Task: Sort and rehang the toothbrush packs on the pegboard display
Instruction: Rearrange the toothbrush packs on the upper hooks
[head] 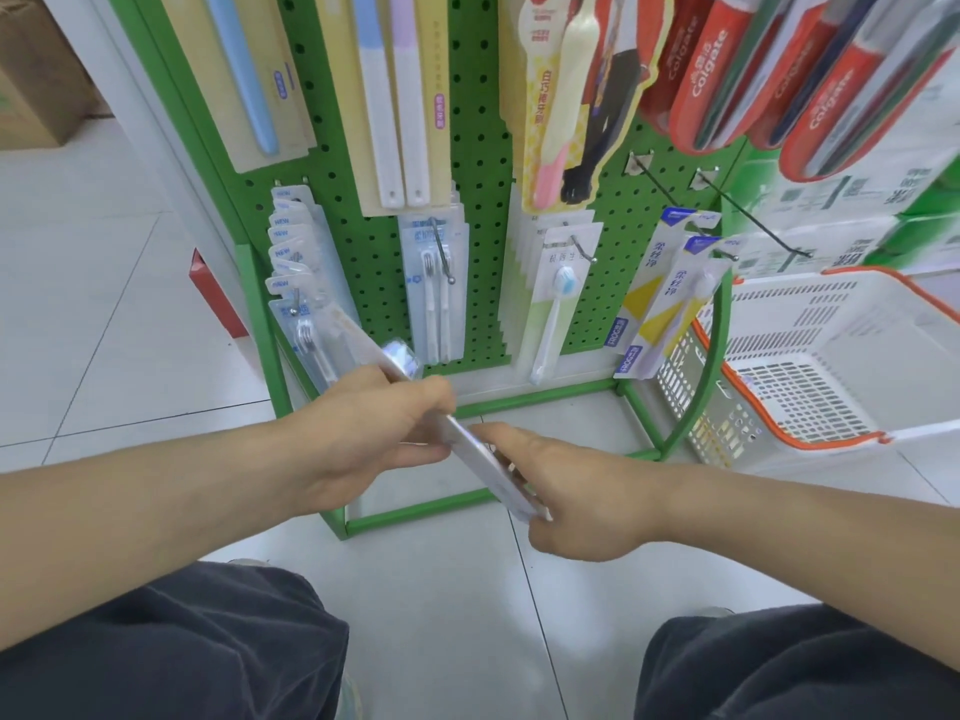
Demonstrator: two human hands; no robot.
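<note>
Now holding one toothbrush pack [467, 439] slantwise at centre frame, low before the green pegboard [374, 241]. Left hand [374, 423] clamped round the upper half, thumb and fingers curled over the pack's edge; right hand [566, 491] gripping the lower end, fingers wrapped beneath. Both close together on the same pack, apart from each other by only a short stretch of card.

Best done thus: turn the pack upright, printed face outward, hang-hole uppermost. Match it by brush type, judging by the blue-and-white head showing at its top end, likely kin to the single-brush packs [558, 293] on the hook at centre right. Keep one hand near the hole to steer, the other steadying the bottom. Line the hole with the hook tip [594, 260], then slide straight back along the wire rather than twisting, lest the card tear. Mind the neighbouring stack at lower left [296, 262], already crowded and leaning. Empty hooks at upper right [808, 254] offer room, should sorting call for it.
</note>
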